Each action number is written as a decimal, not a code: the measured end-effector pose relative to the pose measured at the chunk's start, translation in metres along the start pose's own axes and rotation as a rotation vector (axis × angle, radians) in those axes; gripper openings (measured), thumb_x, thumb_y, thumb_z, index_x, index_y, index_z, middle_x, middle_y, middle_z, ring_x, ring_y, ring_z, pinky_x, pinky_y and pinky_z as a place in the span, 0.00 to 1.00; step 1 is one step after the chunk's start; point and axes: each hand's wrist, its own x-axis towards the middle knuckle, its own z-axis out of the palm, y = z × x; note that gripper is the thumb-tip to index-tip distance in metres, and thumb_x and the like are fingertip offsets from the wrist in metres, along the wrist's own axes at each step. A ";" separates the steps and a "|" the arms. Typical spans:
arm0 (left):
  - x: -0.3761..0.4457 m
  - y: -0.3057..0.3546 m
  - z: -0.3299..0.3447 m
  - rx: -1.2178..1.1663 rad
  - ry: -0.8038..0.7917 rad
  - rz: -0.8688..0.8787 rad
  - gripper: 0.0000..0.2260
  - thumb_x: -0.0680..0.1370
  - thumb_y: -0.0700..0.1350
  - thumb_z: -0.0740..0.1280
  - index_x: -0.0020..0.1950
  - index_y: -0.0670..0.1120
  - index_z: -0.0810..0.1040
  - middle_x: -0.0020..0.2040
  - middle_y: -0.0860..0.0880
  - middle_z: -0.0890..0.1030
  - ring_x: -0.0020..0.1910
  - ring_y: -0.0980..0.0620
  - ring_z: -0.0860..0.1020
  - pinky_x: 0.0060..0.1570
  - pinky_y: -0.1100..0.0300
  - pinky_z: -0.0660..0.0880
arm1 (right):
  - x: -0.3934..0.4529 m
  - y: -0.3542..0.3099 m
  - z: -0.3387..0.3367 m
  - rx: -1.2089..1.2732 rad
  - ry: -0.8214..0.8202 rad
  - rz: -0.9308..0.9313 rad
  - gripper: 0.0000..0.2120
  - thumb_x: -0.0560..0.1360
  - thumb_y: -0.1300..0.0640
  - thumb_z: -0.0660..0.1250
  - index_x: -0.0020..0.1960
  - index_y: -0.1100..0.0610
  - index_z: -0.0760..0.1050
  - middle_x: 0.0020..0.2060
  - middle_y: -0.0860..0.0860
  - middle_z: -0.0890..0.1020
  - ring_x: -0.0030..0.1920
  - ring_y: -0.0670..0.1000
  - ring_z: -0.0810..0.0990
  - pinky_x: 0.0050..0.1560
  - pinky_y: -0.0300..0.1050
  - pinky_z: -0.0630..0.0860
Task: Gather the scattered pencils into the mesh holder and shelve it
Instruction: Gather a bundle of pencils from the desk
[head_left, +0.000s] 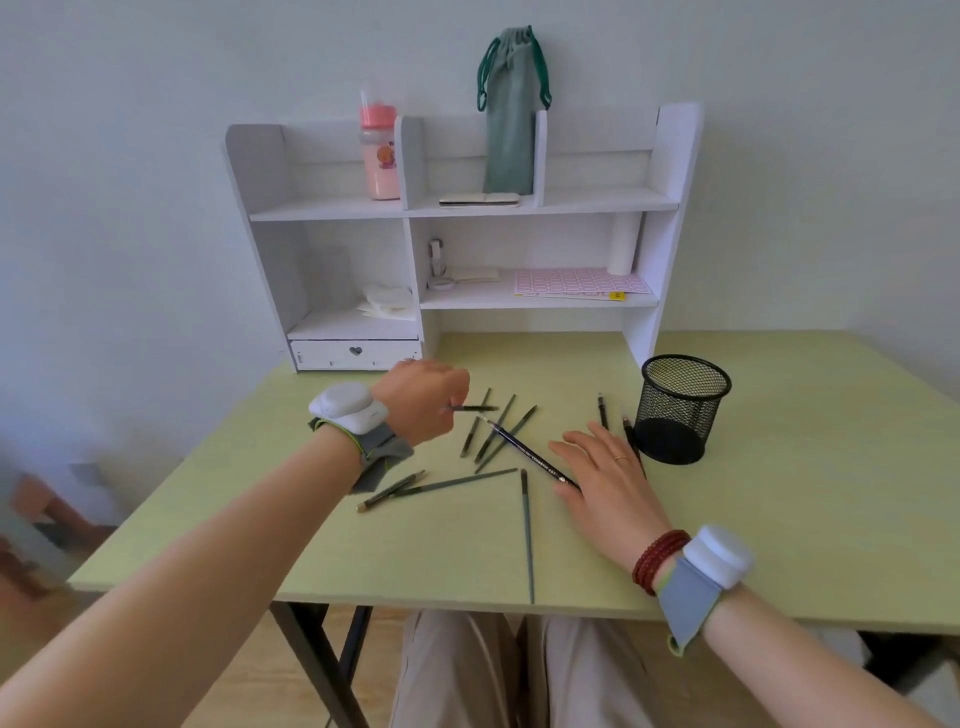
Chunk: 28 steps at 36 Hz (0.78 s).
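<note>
Pencils lay loose across the table (779, 519), holder (680, 410) empty at right.

Left hand (423, 400) pinched one pencil (475, 409) by its end over the pile (493, 431); such a thin grip could let it drop back or roll the rest. Another pencil (529, 540) reached the near edge and might fall. Right hand (605, 478), fingers spread flat, rested on a dark pencil (530, 454). Behind, the shelf (670, 208) held a bottle (379, 156) and pouch (511, 119), limiting room for the holder.
</note>
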 end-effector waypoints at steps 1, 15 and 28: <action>-0.003 -0.002 -0.003 -0.071 0.034 -0.016 0.08 0.74 0.39 0.62 0.51 0.44 0.75 0.49 0.48 0.80 0.50 0.45 0.75 0.51 0.58 0.67 | 0.004 -0.004 -0.002 0.008 0.018 -0.017 0.20 0.79 0.52 0.57 0.71 0.52 0.65 0.71 0.49 0.66 0.76 0.51 0.52 0.76 0.49 0.48; -0.048 -0.016 -0.010 -0.535 0.179 -0.280 0.05 0.72 0.37 0.67 0.48 0.41 0.75 0.41 0.49 0.79 0.39 0.50 0.77 0.46 0.59 0.75 | 0.070 -0.093 0.009 -0.067 -0.234 -0.215 0.13 0.73 0.49 0.65 0.56 0.52 0.72 0.57 0.51 0.74 0.62 0.55 0.66 0.59 0.48 0.59; -0.068 -0.045 0.003 -0.643 0.273 -0.404 0.06 0.72 0.39 0.68 0.42 0.49 0.73 0.35 0.58 0.77 0.36 0.62 0.75 0.36 0.76 0.68 | 0.103 -0.115 0.015 -0.169 -0.616 -0.155 0.13 0.74 0.49 0.65 0.55 0.54 0.78 0.56 0.52 0.79 0.63 0.57 0.67 0.63 0.53 0.63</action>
